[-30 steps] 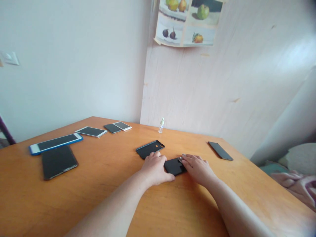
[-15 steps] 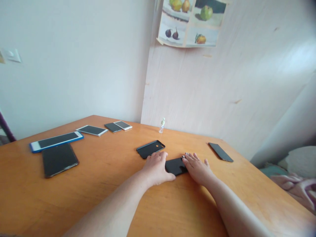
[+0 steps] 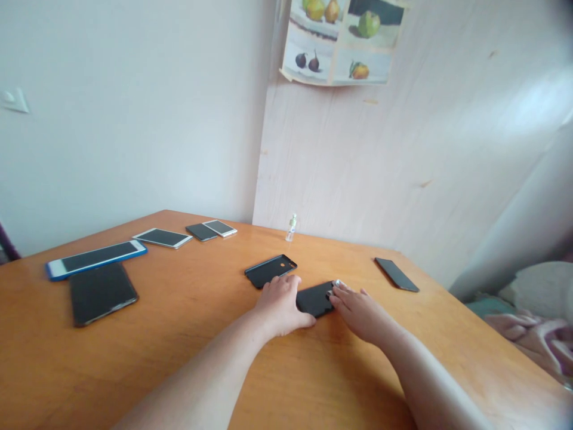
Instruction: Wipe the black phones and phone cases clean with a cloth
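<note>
A smartphone [image 3: 316,298] with a dark screen lies face up on the wooden table. My left hand [image 3: 280,304] is curled around its left end, thumb at the near edge and fingers at the far edge, holding it down. At the right end, the pressed-together fingers of my right hand [image 3: 358,310] rest on the screen. A small whitish and dark bit shows under those fingertips, too small to name. Just beyond my left hand lies an empty black phone case [image 3: 271,270], its inside facing up.
On the left lie a black tablet [image 3: 102,292], a blue-cased white device [image 3: 96,260], a white tablet [image 3: 163,237] and two phones [image 3: 219,227]. A small clear bottle [image 3: 290,228] stands at the back. Another dark phone [image 3: 396,275] lies near the table's right edge.
My right hand has shifted slightly on the phone's right end, its fingers drawn closer together. My left hand keeps its hold. The whole view has moved a little.
</note>
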A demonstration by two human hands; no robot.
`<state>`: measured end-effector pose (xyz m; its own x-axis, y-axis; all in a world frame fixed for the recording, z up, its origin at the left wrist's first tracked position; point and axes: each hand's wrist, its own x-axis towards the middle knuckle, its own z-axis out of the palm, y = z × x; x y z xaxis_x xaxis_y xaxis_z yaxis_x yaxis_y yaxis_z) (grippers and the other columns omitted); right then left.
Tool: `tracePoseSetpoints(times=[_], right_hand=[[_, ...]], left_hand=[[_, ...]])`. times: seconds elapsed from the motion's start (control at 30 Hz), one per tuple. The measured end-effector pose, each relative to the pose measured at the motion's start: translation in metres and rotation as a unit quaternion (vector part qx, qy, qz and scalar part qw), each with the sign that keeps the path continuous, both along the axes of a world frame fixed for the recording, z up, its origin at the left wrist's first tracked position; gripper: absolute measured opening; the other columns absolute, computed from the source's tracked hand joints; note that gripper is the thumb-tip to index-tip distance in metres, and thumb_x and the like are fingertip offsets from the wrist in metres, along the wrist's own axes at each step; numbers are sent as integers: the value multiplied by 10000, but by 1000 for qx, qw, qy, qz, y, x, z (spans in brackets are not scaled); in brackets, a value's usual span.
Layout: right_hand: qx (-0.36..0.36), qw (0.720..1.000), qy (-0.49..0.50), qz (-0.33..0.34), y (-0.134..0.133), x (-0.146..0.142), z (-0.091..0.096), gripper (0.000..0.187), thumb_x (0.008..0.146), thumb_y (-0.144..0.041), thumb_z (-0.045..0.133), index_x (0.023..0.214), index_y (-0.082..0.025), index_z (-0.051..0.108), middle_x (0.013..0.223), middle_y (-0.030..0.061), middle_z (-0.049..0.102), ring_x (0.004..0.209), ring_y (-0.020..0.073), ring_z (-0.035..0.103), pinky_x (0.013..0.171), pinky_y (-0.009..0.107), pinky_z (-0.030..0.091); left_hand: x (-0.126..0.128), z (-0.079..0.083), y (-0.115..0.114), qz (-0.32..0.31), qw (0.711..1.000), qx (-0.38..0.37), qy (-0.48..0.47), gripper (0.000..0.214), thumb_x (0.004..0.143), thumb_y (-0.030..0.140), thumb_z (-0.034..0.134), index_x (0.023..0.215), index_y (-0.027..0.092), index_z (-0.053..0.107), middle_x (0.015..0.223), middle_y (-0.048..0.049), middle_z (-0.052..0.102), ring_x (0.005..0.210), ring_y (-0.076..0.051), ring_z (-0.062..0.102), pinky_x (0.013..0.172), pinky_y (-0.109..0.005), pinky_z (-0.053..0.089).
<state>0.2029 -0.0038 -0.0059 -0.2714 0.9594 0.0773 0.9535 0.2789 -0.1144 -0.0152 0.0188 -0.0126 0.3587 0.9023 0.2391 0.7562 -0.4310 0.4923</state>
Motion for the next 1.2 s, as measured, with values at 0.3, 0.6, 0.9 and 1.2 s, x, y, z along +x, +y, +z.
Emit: tracePoseSetpoints(times=[0.3, 0.6, 0.9, 1.2], right_hand=[[-37, 989, 75, 125, -33, -24, 19, 425, 1003, -341, 333, 1322, -218, 585, 1439, 83, 522, 1320, 240, 492, 1088, 382, 401], [-14, 996, 63, 60, -32, -17, 21, 379, 981, -316, 372, 1151, -206, 693, 1274, 133, 647, 1161, 300, 615, 970, 420, 468], [-36, 998, 54, 16, -24, -10, 26, 423, 996, -347, 349, 1220, -154, 651, 1335, 147, 605, 1219, 285, 575, 1035, 404, 419], [-59, 971, 150, 177, -38, -34, 27, 439, 1019, -378, 304, 1337, -242, 574, 1429, 41, 537, 1321, 201, 488, 1081, 336, 400]], left_hand=[[-1, -2, 1, -11, 1000, 14, 6, 670, 576, 604, 757, 1100, 233, 567, 1137, -119, 633, 1056, -364, 561, 828, -413, 434], [-3, -3, 2, -12, 1000, 15, 18, 677, 553, 599, 773, 1084, 233, 562, 1136, -115, 631, 1054, -364, 557, 820, -420, 440], [-5, 1, 2, -21, 998, 10, 60, 687, 547, 613, 759, 1091, 253, 543, 1180, -76, 616, 1106, -343, 558, 855, -422, 473], [-5, 4, 0, -15, 998, -9, 54, 630, 610, 548, 687, 1133, 245, 510, 1199, -76, 622, 1100, -323, 577, 852, -402, 483]])
